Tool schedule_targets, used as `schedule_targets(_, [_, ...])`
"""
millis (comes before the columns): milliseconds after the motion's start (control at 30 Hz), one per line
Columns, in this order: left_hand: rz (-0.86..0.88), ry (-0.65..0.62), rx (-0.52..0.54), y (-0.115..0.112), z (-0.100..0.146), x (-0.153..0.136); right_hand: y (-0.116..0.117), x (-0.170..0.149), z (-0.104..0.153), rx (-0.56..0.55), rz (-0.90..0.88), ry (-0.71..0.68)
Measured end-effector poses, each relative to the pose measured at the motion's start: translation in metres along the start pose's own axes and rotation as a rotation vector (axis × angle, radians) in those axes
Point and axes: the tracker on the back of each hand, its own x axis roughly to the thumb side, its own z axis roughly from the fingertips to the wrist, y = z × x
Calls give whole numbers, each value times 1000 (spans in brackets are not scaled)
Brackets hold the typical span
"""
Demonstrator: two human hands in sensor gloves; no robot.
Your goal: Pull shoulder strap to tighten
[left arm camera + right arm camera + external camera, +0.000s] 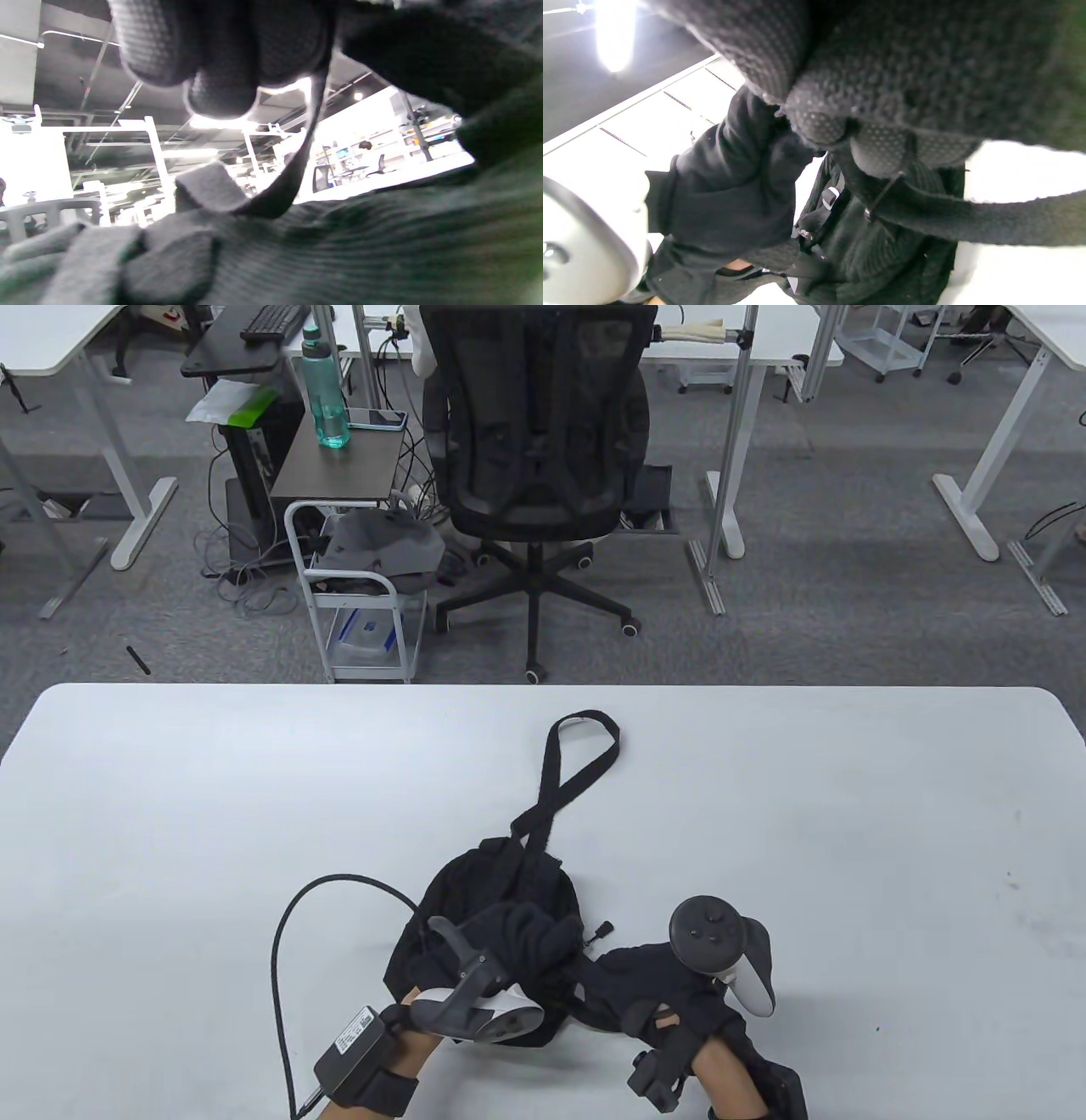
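Observation:
A small black bag (496, 891) lies on the white table (212, 814) near its front edge. Its wide shoulder strap (560, 780) loops away toward the far edge. My left hand (522, 937) rests on top of the bag; in the left wrist view its curled fingers (220, 55) pinch a thin black strap (297, 169) that rises from the bag's fabric (339, 254). My right hand (649, 980) sits just right of the bag. In the right wrist view its fingers (874, 148) curl round a wide woven strap (988, 222), with the bag (865, 254) and left glove (729, 195) beyond.
A black cable (280, 942) arcs over the table from my left wrist unit. Beyond the far edge stand an office chair (539, 458) and a white cart (356, 594). Bare table surface spreads to the left, right and far side of the bag.

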Motion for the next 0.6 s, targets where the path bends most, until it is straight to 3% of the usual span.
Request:
schedule_targets(167, [-2,5,43,11,-2,2,-1,-3,0,-23,-17,-3])
schedule_targets(400, [37,-62,91,20,-7,25,5,-1,0,-44,-50,-25])
schedule_targets(600, [36,-67,59,11,-5,22,7,2,0,-36,-16,-26])
